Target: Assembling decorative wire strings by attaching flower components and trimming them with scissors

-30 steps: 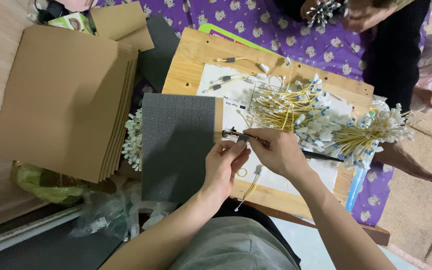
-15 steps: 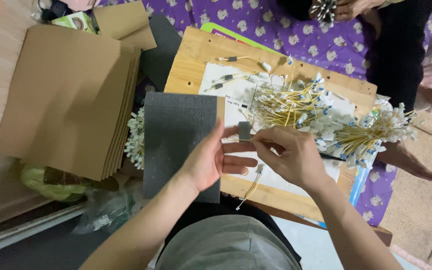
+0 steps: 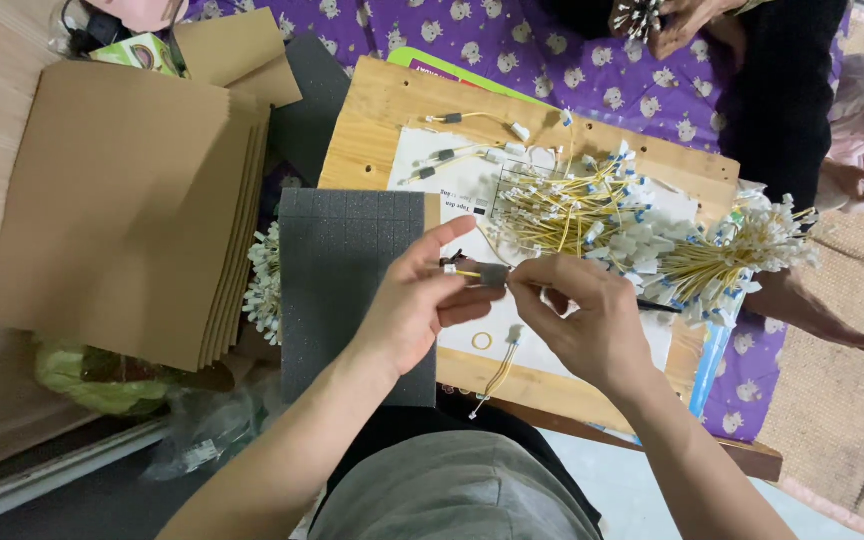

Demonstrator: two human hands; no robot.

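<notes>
My left hand [image 3: 414,300] and my right hand [image 3: 584,318] meet over the wooden board [image 3: 372,130], both pinching one small yellow cable with a dark sleeve [image 3: 480,273]. The left thumb and fingers hold its left end. The right fingertips grip the dark sleeve at its right end. A grey foam sheet [image 3: 344,270] lies under my left hand. Behind my hands rests a heap of yellow cables with white plugs [image 3: 572,215]. Another short yellow cable [image 3: 500,368] lies on the board below my right hand.
A stack of brown cardboard sheets [image 3: 122,200] fills the left. A second bundle of yellow cables [image 3: 742,250] lies at the right. Another person's hands [image 3: 682,15] work at the top, on a purple patterned cloth [image 3: 512,50]. White plugs [image 3: 264,285] poke out beside the foam.
My hands have shifted slightly right and up over the board. The left fingers have spread, and the cable's dark sleeve now shows between both hands.
</notes>
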